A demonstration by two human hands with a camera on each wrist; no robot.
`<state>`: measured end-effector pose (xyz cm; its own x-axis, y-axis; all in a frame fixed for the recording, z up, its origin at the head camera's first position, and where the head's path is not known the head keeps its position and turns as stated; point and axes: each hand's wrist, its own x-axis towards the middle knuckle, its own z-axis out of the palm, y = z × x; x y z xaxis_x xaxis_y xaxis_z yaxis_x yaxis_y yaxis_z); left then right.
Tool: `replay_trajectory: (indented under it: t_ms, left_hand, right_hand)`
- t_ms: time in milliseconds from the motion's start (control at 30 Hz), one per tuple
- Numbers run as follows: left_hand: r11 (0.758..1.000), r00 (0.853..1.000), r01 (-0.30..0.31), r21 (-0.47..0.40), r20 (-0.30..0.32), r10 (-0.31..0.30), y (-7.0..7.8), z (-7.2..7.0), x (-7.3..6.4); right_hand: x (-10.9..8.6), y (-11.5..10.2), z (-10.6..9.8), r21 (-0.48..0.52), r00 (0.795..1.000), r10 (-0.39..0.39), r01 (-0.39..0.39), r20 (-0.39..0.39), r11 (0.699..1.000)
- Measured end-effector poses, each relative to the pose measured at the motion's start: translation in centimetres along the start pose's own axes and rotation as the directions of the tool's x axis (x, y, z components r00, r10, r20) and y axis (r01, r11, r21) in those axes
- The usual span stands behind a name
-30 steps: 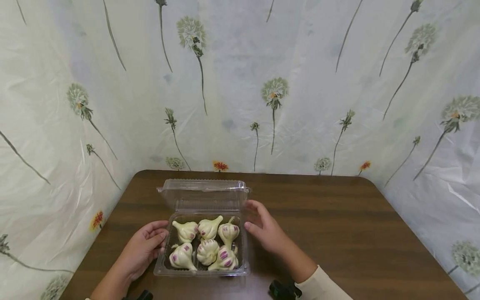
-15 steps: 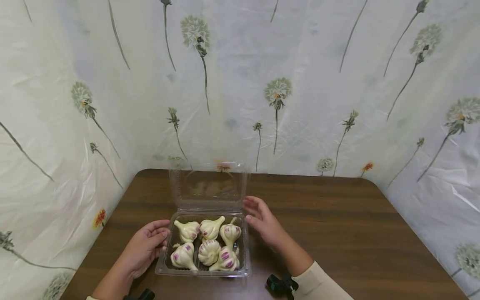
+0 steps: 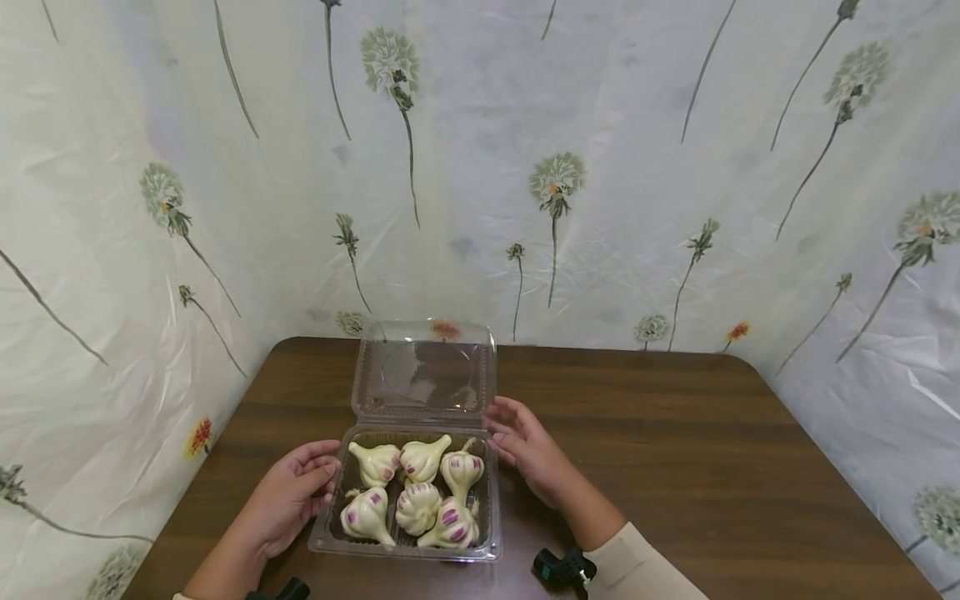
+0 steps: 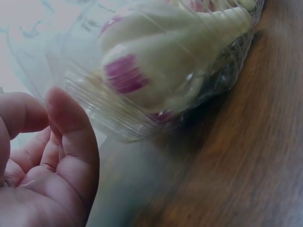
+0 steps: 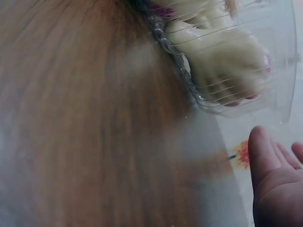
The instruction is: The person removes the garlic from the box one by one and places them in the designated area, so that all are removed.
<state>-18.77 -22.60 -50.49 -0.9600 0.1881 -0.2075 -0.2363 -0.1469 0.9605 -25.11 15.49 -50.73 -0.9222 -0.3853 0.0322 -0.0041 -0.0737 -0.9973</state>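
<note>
A clear plastic clamshell box (image 3: pixel 405 553) sits on the table with its lid (image 3: pixel 420 379) tipped back. Several white garlic bulbs (image 3: pixel 417 507) with purple patches fill its base. At the left side, my left hand (image 3: pixel 287 500) pinches the rim between thumb and fingertips; the left wrist view shows the thumb (image 4: pixel 71 123) right at the ribbed wall. My right hand (image 3: pixel 531 454) stays beside the back right corner, near the hinge, its fingers relaxed. In the right wrist view the right thumb (image 5: pixel 261 153) extends just below the box wall, with a garlic bulb (image 5: pixel 225 64) visible through the plastic.
The dark brown wooden table (image 3: pixel 652 442) stretches to the right of the box. A pale curtain (image 3: pixel 465 158) with dandelion prints hangs behind the table and on both sides. A black wrist device (image 3: pixel 562 569) is by the right sleeve (image 3: pixel 637 562).
The lid has swung from folded partly over the back to leaning away from me. Both hands have stayed at the box's sides, and the garlic bulbs remain in the base.
</note>
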Motion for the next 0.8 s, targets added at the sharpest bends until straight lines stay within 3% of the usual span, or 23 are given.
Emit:
replay_trajectory:
  t_ms: [300, 533, 700, 800]
  left_hand:
    - [1.000, 1.000, 0.008, -0.011, -0.002, -0.008, -0.10, -0.09, 0.08]
    - [1.000, 1.000, -0.002, -0.010, 0.014, 0.002, -0.30, -0.24, 0.23]
    - [1.000, 1.000, -0.004, -0.009, 0.026, 0.004, -0.17, -0.22, 0.10]
    - [1.000, 1.000, 0.003, -0.007, 0.022, -0.003, -0.08, -0.12, 0.03]
  right_hand:
    - [-0.07, 0.77, -0.34, 0.020, 0.995, 0.100, -0.099, -0.005, 0.995]
    - [-0.05, 0.76, -0.31, 0.014, 0.990, 0.134, -0.133, -0.037, 0.991]
    - [-0.23, 0.79, -0.08, -0.121, 0.986, 0.097, -0.114, -0.139, 0.986]
    - [-0.42, 0.65, 0.07, -0.279, 0.977, 0.035, -0.094, -0.208, 0.956]
